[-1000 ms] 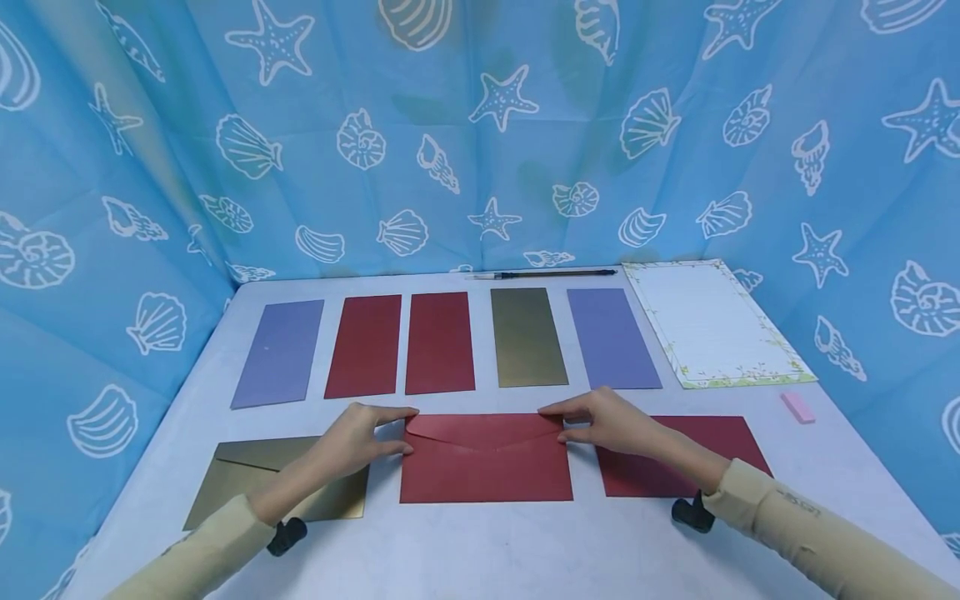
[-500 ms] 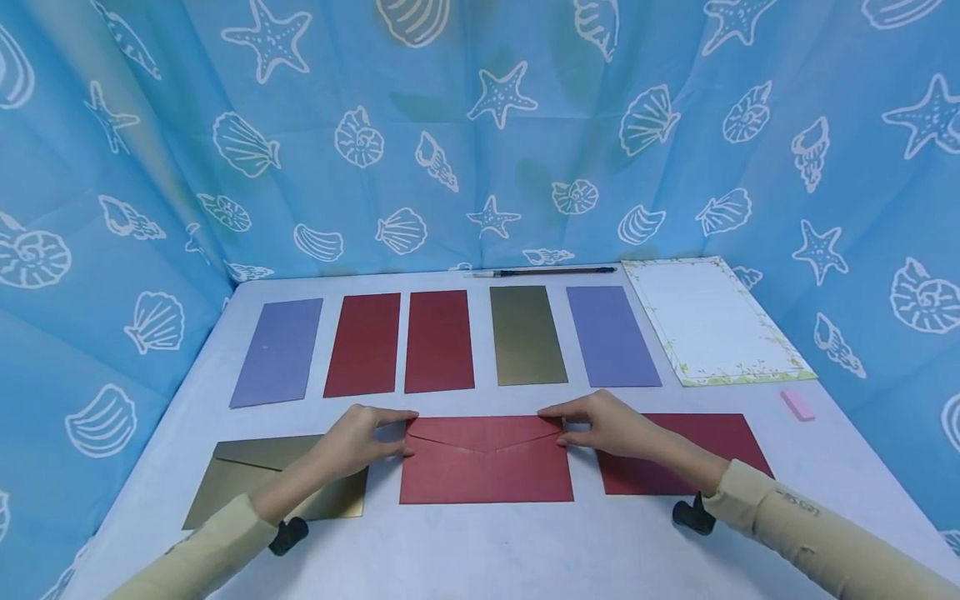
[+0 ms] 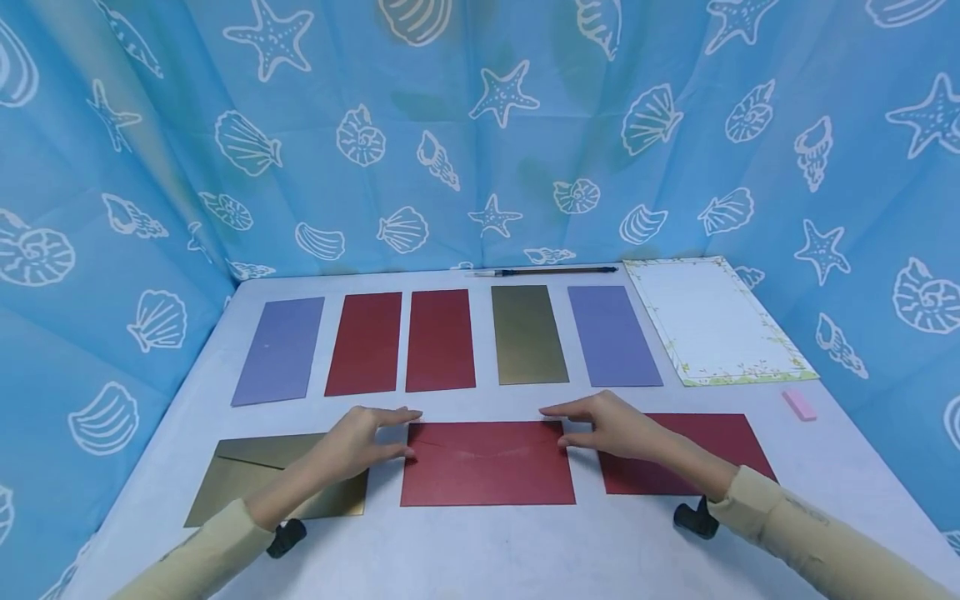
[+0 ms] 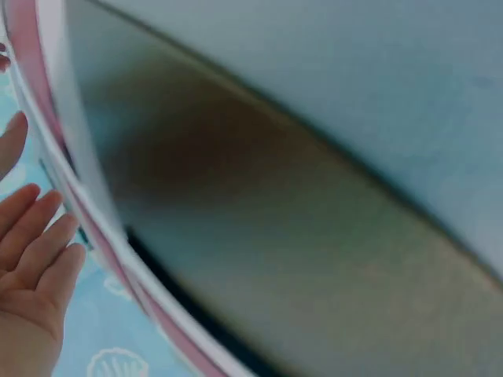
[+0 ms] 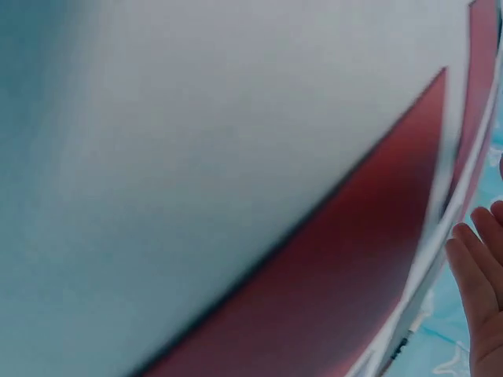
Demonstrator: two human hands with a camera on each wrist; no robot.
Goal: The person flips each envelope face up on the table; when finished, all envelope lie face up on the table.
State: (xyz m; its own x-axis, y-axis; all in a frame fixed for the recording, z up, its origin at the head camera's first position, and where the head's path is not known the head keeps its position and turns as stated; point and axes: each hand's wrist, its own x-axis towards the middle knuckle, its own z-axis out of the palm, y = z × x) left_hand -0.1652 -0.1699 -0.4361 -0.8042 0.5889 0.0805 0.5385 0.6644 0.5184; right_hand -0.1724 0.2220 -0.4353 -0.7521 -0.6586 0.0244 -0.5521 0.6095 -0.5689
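Note:
A red envelope (image 3: 487,467) lies flap side up at the middle front of the white table, its V-shaped flap line faint. At its left end is my left hand (image 3: 358,442), thumb tip right at the side edge and index finger just beyond the top corner. My right hand (image 3: 611,425) mirrors this at the right end. In the left wrist view the left hand (image 4: 35,267) has its fingers extended; those of the right hand (image 5: 479,259) look straight too. A gold envelope (image 3: 262,475) sits partly under my left forearm, and another red envelope (image 3: 697,442) under my right.
Behind, a row holds a purple envelope (image 3: 277,350), two red envelopes (image 3: 365,343), a gold envelope (image 3: 529,333) and a second purple envelope (image 3: 615,336). A brush (image 3: 555,270) lies along the back edge. Floral-bordered paper (image 3: 712,321) and a pink eraser (image 3: 798,405) are at right.
The middle red envelope's top edge has dropped toward the table and slipped away from the index fingertips, which now stand apart from it. Both hands have stayed almost in place.

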